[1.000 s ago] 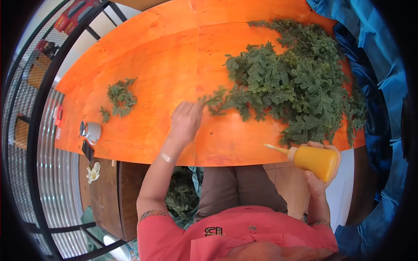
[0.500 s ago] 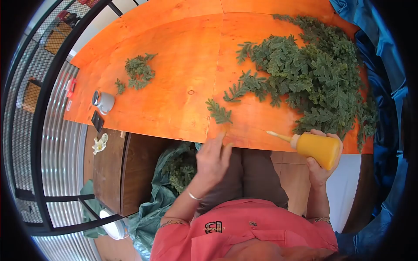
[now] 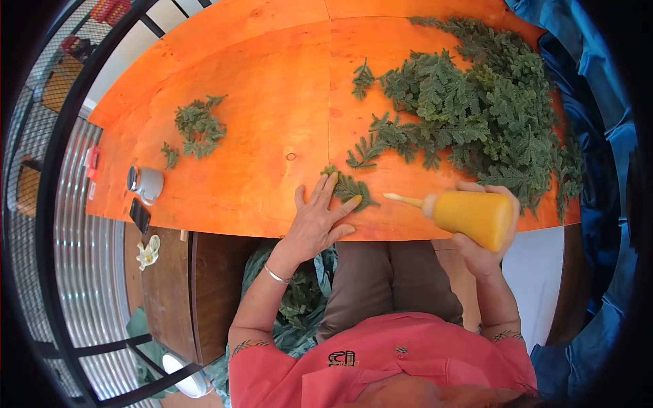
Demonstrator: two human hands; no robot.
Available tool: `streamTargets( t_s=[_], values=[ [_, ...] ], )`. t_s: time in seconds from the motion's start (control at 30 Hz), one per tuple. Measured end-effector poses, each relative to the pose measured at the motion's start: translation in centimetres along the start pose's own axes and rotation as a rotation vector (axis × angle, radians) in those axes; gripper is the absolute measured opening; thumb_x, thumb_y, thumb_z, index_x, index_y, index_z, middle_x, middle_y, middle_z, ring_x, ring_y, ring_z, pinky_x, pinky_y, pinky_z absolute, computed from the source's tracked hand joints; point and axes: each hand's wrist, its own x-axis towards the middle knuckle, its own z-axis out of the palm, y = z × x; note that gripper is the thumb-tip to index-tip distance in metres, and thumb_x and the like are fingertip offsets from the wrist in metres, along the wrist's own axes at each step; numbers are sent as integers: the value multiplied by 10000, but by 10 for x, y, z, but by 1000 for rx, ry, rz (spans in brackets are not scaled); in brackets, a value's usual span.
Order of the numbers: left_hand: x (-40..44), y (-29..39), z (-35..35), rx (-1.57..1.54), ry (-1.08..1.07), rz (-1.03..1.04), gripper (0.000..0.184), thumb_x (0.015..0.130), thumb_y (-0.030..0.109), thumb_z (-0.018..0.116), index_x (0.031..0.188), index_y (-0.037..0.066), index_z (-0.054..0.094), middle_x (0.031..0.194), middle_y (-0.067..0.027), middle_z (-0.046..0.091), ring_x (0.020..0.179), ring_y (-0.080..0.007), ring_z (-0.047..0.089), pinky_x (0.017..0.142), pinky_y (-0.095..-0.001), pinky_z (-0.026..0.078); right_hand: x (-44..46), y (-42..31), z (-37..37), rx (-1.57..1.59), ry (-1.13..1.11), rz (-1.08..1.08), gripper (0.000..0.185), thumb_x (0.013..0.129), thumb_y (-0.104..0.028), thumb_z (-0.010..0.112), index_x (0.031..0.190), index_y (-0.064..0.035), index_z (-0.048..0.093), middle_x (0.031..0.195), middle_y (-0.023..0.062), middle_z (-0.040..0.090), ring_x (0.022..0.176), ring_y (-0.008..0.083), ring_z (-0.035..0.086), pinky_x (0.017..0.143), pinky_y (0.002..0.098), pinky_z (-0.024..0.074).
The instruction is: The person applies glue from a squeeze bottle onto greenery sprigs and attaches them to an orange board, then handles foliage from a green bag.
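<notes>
My left hand (image 3: 314, 219) lies on the orange table near its front edge, fingers spread, with two fingertips touching a small green sprig (image 3: 352, 188). In my right hand (image 3: 478, 253) is a yellow squeeze bottle (image 3: 475, 216), held tilted on its side. Its pale nozzle points left, with the tip a short way right of the sprig. Another loose sprig (image 3: 366, 151) lies just beyond, beside a large heap of green foliage (image 3: 490, 115) on the right of the table.
On the left of the orange table (image 3: 265, 115) are a small foliage cluster (image 3: 201, 127), a grey mug (image 3: 147, 183) and a dark phone (image 3: 140, 216). Below the edge, a green plastic bag (image 3: 258, 268) holds more foliage. Blue fabric (image 3: 598, 81) hangs at right.
My left hand has moved forward onto the small sprig and spread its fingers. The squeeze bottle in my right hand has shifted left, its nozzle nearer the sprig. The camera view has shifted slightly.
</notes>
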Motion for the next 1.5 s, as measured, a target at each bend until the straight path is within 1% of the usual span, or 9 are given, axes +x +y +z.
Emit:
streamTargets(
  t_s=[0.1, 0.2, 0.4, 0.67, 0.87, 0.97, 1.1, 1.2, 1.5],
  values=[
    [2, -4, -2, -26, -18, 2, 504, 897, 506, 552, 1314, 225, 569, 1510, -292, 204, 1415, -422, 210, 1022, -683, 182, 14, 11, 25, 17, -107, -48, 787, 719, -61, 828, 1300, -3, 301, 1253, 228, 534, 1112, 285, 591, 912, 398, 520],
    [3, -6, -4, -10, -29, -3, 521, 882, 529, 560, 1316, 241, 571, 1507, -308, 196, 1410, -444, 204, 1036, -681, 177, 22, 20, 45, 30, -151, -41, 788, 715, -31, 825, 1300, 3, 298, 1256, 229, 530, 1115, 283, 591, 917, 398, 521],
    [5, -10, -5, 5, -32, 24, 550, 873, 559, 552, 1330, 252, 564, 1509, -317, 191, 1409, -458, 193, 1064, -677, 152, 30, 28, 64, -47, -219, -138, 796, 710, -48, 838, 1297, 13, 304, 1256, 225, 530, 1104, 277, 597, 910, 383, 525],
    [5, -12, -3, -1, -29, 33, 556, 873, 561, 551, 1352, 280, 539, 1505, -328, 189, 1410, -468, 183, 1079, -671, 132, 35, 37, 78, -164, -188, -121, 746, 696, -71, 856, 1261, 24, 377, 1215, 192, 565, 1075, 244, 612, 888, 348, 525],
    [5, -12, -7, 16, -47, 51, 565, 856, 568, 565, 1367, 334, 512, 1504, -334, 183, 1416, -470, 170, 1087, -669, 128, 33, 26, 74, -235, -213, -170, 749, 688, -95, 868, 1252, 25, 391, 1206, 186, 573, 1062, 248, 619, 889, 341, 521],
    [5, -14, -8, 5, -76, 60, 612, 858, 619, 523, 1386, 311, 502, 1508, -336, 168, 1416, -465, 157, 1089, -651, 91, 32, 23, 70, -246, -213, -149, 742, 687, -86, 867, 1248, 23, 394, 1206, 185, 573, 1058, 248, 622, 893, 337, 518],
    [5, -15, -9, 1, -93, 73, 632, 840, 638, 529, 1385, 318, 503, 1508, -341, 162, 1414, -477, 147, 1078, -663, 100, 29, 16, 60, -299, -228, -114, 735, 690, -72, 863, 1245, 15, 390, 1202, 182, 574, 1055, 243, 622, 886, 338, 522],
    [5, -14, -12, 6, -107, 86, 643, 828, 645, 535, 1380, 316, 511, 1507, -350, 152, 1411, -486, 143, 1068, -668, 114, 26, 15, 58, -191, -203, -103, 730, 695, -66, 857, 1243, 6, 380, 1200, 184, 573, 1047, 240, 622, 876, 343, 528],
    [7, -12, -13, 23, -122, 83, 633, 827, 652, 527, 1349, 295, 549, 1500, -357, 164, 1408, -487, 152, 1053, -655, 153, 14, 10, 35, -222, -187, -62, 731, 701, -38, 841, 1252, -11, 360, 1198, 186, 570, 1055, 242, 618, 877, 355, 531]
  ],
)
